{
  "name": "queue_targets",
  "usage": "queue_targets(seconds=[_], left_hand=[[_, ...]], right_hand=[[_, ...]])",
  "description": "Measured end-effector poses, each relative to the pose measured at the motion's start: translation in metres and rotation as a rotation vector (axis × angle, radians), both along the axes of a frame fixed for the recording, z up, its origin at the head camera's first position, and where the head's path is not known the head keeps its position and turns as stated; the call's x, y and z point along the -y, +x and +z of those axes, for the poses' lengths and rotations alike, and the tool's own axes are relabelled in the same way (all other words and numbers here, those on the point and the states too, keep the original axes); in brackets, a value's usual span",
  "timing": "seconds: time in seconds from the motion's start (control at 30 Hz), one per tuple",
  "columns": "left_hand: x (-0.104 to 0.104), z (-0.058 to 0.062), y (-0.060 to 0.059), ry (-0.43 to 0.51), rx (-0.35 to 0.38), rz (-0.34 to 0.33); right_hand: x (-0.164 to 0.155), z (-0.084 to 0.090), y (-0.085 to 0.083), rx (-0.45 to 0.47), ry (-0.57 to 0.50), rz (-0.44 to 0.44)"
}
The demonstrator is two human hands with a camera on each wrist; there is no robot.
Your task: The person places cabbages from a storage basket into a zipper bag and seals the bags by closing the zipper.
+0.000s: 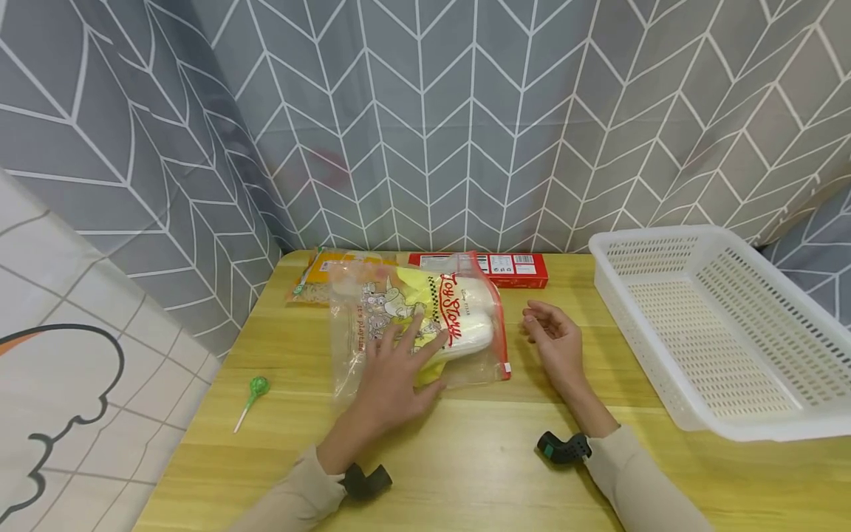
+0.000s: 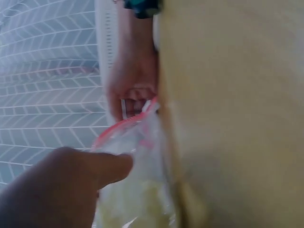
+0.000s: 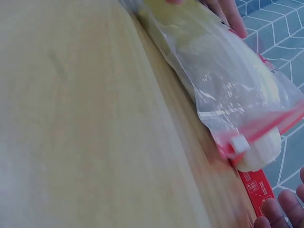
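Observation:
A clear zip bag [image 1: 425, 325] with a red seal and cartoon print lies on the yellow wooden table [image 1: 479, 458], holding white and yellow items. My left hand [image 1: 399, 366] rests flat on the bag with fingers spread. My right hand [image 1: 555, 340] lies on the table just right of the bag, fingers loosely curled, holding nothing. In the right wrist view the zip bag [image 3: 228, 90] shows its white slider at the red seal, with left fingertips [image 3: 232, 19] at its far end. The left wrist view shows the left hand [image 2: 61, 185] on the bag [image 2: 137, 190].
A white perforated basket [image 1: 725, 325] stands at the right, overhanging the table edge. A red box [image 1: 508, 267] and a yellow packet [image 1: 319, 277] lie behind the bag by the curtain. A green lollipop [image 1: 253, 395] lies at the left.

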State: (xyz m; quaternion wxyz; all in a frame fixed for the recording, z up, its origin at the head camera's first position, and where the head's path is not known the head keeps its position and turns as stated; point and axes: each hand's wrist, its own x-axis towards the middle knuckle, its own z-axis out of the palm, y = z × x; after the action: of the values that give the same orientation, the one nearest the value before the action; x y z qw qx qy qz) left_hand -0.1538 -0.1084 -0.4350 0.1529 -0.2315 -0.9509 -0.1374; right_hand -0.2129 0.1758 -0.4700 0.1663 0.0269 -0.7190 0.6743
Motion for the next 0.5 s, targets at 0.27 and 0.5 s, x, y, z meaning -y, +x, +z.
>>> queue_targets(seconds=[0.27,0.5], left_hand=[[0.002,0.015,0.005,-0.055,0.11,-0.136],[0.0,0.018,0.008,-0.052,0.152,-0.222]], right_hand=[[-0.001,0.0,-0.002,0.018,0.016,-0.007],[0.0,0.001,-0.001,0.067,0.031,-0.036]])
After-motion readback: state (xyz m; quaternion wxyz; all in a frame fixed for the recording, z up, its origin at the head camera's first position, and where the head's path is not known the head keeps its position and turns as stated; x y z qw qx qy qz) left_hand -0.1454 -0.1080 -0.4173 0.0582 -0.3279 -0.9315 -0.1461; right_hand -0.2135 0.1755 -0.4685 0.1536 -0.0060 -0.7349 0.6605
